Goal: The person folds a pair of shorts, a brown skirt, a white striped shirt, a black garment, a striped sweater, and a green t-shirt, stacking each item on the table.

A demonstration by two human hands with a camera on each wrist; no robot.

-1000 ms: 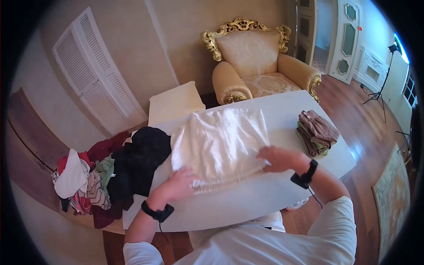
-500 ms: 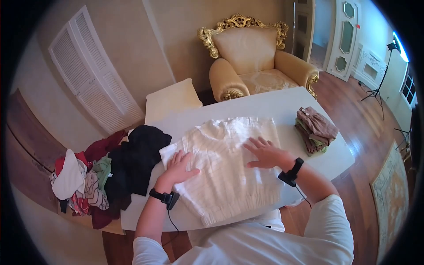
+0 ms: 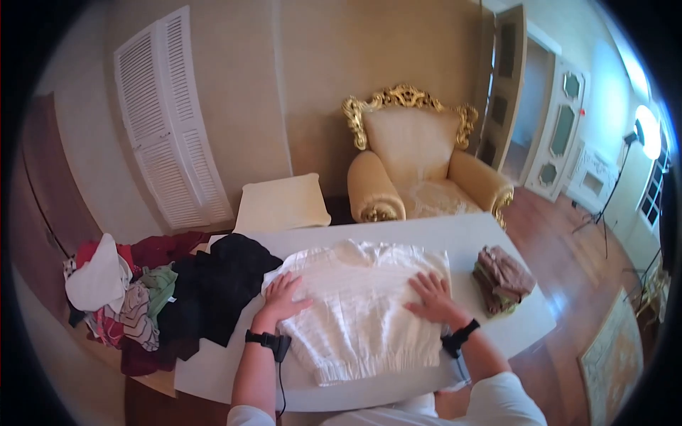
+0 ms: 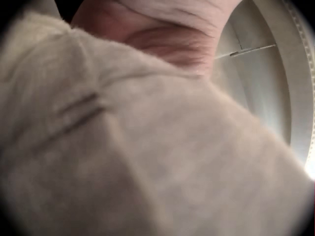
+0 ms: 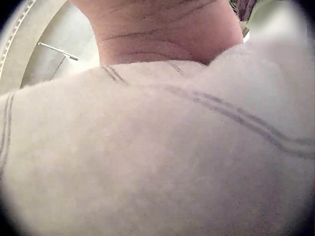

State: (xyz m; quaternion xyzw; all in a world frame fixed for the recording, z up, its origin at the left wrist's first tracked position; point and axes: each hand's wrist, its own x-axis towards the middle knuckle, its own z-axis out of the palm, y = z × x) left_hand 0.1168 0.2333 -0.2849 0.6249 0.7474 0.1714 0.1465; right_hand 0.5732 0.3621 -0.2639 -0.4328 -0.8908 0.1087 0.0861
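Observation:
A white short top (image 3: 355, 305) with a gathered hem lies spread on the white table (image 3: 234, 383), its neckline at the far side and its hem toward me. My left hand (image 3: 283, 298) rests flat on its left side, fingers spread. On the right side of the top lies my right hand (image 3: 431, 299), also flat with spread fingers. In the left wrist view, pale cloth (image 4: 197, 147) fills most of the picture below the heel of the hand. White cloth with thin double lines (image 5: 147, 132) covers the right wrist view; the fingers are hidden there.
A heap of mixed clothes (image 3: 153, 291) and a black garment (image 3: 224, 284) lie at the table's left. A folded stack of brown and green clothes (image 3: 503, 278) sits at the right. Behind the table stand a gold armchair (image 3: 412, 156) and a small cream table (image 3: 283, 202).
The top was lying shorter with its hem side hidden; it is now spread out toward me. Both hands moved from its near edge onto its upper sides. The head view tilted up.

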